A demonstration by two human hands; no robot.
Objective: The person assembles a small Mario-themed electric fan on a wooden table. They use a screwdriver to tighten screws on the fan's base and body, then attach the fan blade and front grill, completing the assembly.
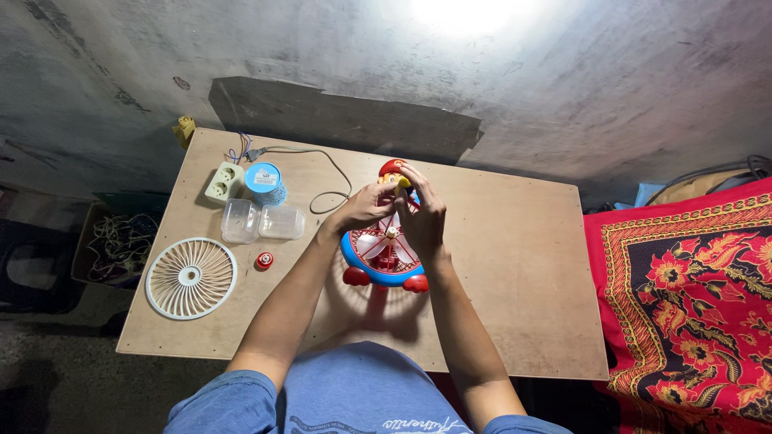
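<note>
Left hand (pixel 366 207) and right hand (pixel 422 215) raised together over the middle of the desk (pixel 515 265), fingers curled and meeting at the top of a small toy fan (pixel 384 251). Fingertips of both pinching near a small yellow part (pixel 404 182) at the fan's upper edge; exact grip hidden by the fingers. Fan directly beneath and between both hands, standing on the desk, partly covered by them. Round blue body, white blades around a hub, front open, two red feet at the lower edge, red cap at the top. White round fan grille (pixel 190 278) lying flat, well apart to the left. Small red knob (pixel 264 259) just beside the grille. Clear plastic containers (pixel 261 221), blue roll (pixel 264 183) and white power socket (pixel 223 182) grouped at the far left.
</note>
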